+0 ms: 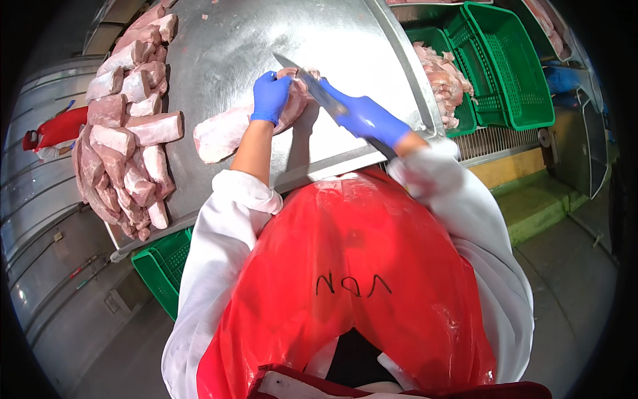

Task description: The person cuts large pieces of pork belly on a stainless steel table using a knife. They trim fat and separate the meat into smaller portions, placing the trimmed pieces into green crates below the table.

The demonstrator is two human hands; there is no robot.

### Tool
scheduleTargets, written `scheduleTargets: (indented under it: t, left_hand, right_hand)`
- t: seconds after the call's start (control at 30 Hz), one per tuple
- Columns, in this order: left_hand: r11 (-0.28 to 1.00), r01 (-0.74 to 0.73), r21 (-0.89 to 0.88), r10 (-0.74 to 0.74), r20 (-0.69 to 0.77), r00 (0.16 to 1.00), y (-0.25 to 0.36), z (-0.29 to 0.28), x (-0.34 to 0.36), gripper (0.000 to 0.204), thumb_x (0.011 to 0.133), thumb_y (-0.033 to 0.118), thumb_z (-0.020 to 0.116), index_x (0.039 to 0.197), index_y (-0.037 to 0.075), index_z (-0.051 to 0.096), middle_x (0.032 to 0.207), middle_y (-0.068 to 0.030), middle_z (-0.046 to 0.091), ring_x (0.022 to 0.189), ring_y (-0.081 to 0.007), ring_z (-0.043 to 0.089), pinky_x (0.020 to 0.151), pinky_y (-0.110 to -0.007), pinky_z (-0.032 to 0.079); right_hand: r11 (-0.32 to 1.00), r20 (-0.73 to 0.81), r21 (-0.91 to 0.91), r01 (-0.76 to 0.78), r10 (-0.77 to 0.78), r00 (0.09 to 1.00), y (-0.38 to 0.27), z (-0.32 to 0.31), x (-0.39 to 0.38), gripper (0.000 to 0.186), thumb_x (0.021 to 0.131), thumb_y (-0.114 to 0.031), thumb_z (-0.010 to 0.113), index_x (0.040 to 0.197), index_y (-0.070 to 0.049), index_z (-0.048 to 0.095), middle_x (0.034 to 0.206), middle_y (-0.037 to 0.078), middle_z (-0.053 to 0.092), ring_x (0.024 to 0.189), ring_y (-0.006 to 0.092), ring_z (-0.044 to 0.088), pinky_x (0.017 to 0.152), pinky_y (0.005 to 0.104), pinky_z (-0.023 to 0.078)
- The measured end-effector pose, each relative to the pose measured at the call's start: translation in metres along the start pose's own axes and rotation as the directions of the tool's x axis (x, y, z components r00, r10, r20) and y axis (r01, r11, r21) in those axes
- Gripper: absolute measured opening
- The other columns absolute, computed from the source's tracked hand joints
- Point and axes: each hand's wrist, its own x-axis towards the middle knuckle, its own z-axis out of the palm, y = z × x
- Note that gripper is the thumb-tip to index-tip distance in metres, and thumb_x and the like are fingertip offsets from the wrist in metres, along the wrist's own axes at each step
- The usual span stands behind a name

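My left hand (269, 96), in a blue glove, is closed on a long pale pink piece of meat (218, 132) lying diagonally on the steel work table (352, 33), near the piece's upper end. My right hand (369, 118), also gloved, grips a knife (312, 88); its blade points up and to the left, over that upper end, just right of my left hand. Whether the edge touches the meat I cannot tell.
Many cut meat pieces (109, 110) are piled along the table's left. Green crates (502, 73) sit at upper right, one holding trimmings (438, 83). Another crate (159, 269) stands below the table's left edge. A co-worker (56, 130) in red is at far left.
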Motion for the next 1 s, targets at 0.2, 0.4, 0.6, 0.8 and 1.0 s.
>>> scheduleTargets:
  t: [0.2,0.4,0.6,0.8,1.0]
  left_hand:
    - [0.954,-0.064,0.294,0.089,-0.070,0.994,0.050,0.004,-0.022,0.030,0.077,0.025,0.068,0.076,-0.004,0.064,0.070,-0.0218,0.064,0.065,-0.0316,0.064,0.063,-0.040,0.050]
    - [0.936,-0.032,0.349,0.075,-0.108,0.991,0.049,-0.017,-0.004,0.032,0.077,0.028,0.067,0.080,-0.004,0.065,0.073,-0.0244,0.064,0.070,-0.0365,0.065,0.065,-0.042,0.050]
    - [0.922,-0.147,0.359,0.186,-0.076,0.980,0.076,-0.002,-0.021,0.032,0.077,0.029,0.068,0.080,-0.003,0.064,0.073,-0.0238,0.065,0.069,-0.0354,0.066,0.065,-0.040,0.050]
    - [0.953,-0.067,0.294,0.082,-0.040,0.996,0.047,-0.032,0.018,0.030,0.078,0.018,0.065,0.096,-0.007,0.067,0.084,-0.0165,0.071,0.077,-0.0213,0.068,0.071,-0.032,0.052]
    - [0.988,-0.102,0.118,0.090,0.107,0.990,0.088,-0.017,0.021,0.032,0.078,0.020,0.067,0.095,-0.007,0.067,0.083,-0.0136,0.069,0.076,-0.0192,0.065,0.070,-0.032,0.051]
  right_hand:
    - [0.995,0.006,0.095,-0.023,0.022,1.000,0.011,0.003,0.024,0.073,0.090,-0.012,0.052,0.155,-0.036,0.026,0.072,0.005,0.059,0.052,0.0134,0.054,0.053,0.0298,0.052]
    - [0.988,0.043,-0.013,0.157,-0.156,0.987,0.020,0.001,0.018,0.074,0.090,-0.011,0.049,0.155,-0.038,0.024,0.072,0.005,0.059,0.052,0.0126,0.055,0.052,0.0291,0.051]
    - [0.999,0.146,0.000,-0.036,0.035,0.989,-0.004,-0.010,0.039,0.068,0.093,-0.012,0.046,0.155,-0.035,0.027,0.075,0.007,0.059,0.057,0.0139,0.056,0.056,0.0302,0.050]
    - [0.991,0.190,-0.084,0.105,-0.088,0.978,0.028,-0.015,0.028,0.075,0.089,-0.004,0.049,0.155,-0.033,0.027,0.072,0.006,0.060,0.056,0.0120,0.058,0.057,0.0287,0.052]
    - [0.997,0.144,0.039,0.073,-0.078,0.986,0.028,-0.001,0.060,0.081,0.085,-0.006,0.052,0.157,-0.027,0.020,0.071,0.008,0.061,0.056,0.0136,0.058,0.056,0.0294,0.053]
